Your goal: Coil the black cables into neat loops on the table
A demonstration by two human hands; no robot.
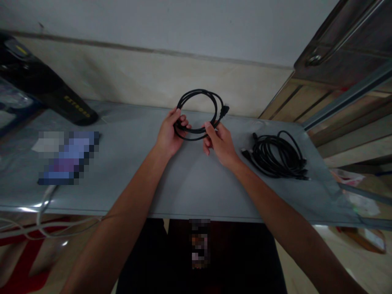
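Observation:
Between my hands a black cable (199,90) is held up in a round coil above the grey table. My left hand (172,130) closes on the left side of the coil, thumb on top. On the lower right of the loops, my right hand (221,141) pinches the strands between thumb and fingers. A dark plug end (225,110) of the cable sticks out just above my right hand. To the right lies a pile of black coiled cables (277,155), with several connectors at its edges, apart from my hands.
A blurred-out phone-like device (69,159) lies on the table (199,188) at left, with a white cord (45,204) hanging over the front edge. Behind it a black object with yellow lettering (61,90) leans in. A wall (153,73) backs the table; metal rails (352,98) stand at right.

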